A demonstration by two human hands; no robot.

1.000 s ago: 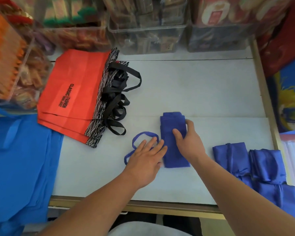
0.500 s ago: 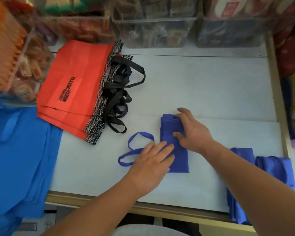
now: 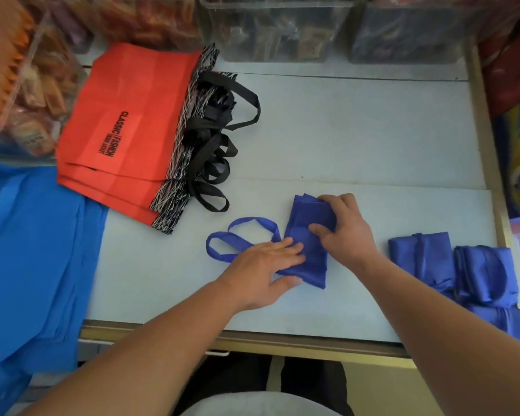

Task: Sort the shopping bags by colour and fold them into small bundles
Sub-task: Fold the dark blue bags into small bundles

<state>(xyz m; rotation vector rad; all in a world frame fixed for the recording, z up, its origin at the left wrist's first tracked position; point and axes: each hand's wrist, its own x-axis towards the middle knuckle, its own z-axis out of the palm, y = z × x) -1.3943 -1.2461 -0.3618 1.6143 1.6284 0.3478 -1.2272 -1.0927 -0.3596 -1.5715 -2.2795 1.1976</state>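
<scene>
A dark blue shopping bag (image 3: 311,247), folded into a narrow strip, lies in the middle of the white table (image 3: 357,130); its handle loops (image 3: 237,238) trail off to the left. My left hand (image 3: 261,271) presses flat on the strip's near left edge with straight fingers. My right hand (image 3: 342,226) grips the strip's far end, fingers curled over it and thumb underneath, lifting that end into a fold. Several folded dark blue bundles (image 3: 463,265) lie at the right. A stack of red bags (image 3: 126,127) with black handles (image 3: 216,145) lies at the back left.
Light blue bags (image 3: 33,259) are piled at the left, hanging over the table's edge. Clear plastic bins (image 3: 276,28) of packaged goods line the back, with more packets at the far left. The table's front edge (image 3: 252,340) runs just past my forearms.
My right hand has gone from resting on the strip to curling round its far end and rolling it toward me. My left hand stays pressed on the near part.
</scene>
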